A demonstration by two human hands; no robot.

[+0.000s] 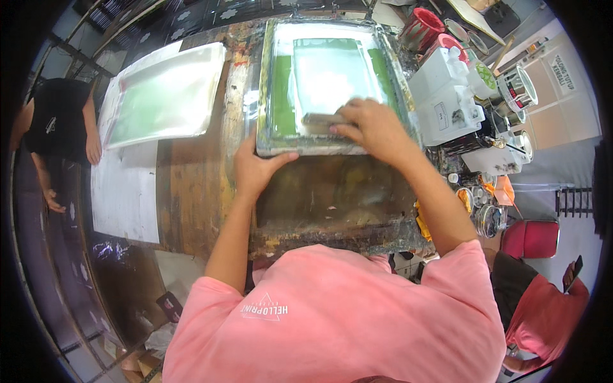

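Note:
A screen printing frame (332, 149) lies on the stained wooden table (191, 198) in front of me. Its mesh is green at the sides, with a pale, whitish area in the middle. My left hand (257, 167) grips the frame's near left corner, thumb along the front bar and fingers at the side. Closed around a squeegee (319, 121), my right hand (371, 127) presses it on the mesh close to the near end. The squeegee's right part is hidden under my fingers.
Left of the frame lies a stack of pale sheets (169, 96), with a person (60, 118) beyond it. White plastic jugs (440, 102), red buckets (423, 27) and jars (490, 220) crowd the right side. Another person (552, 319) is near a red chair (531, 239) behind right.

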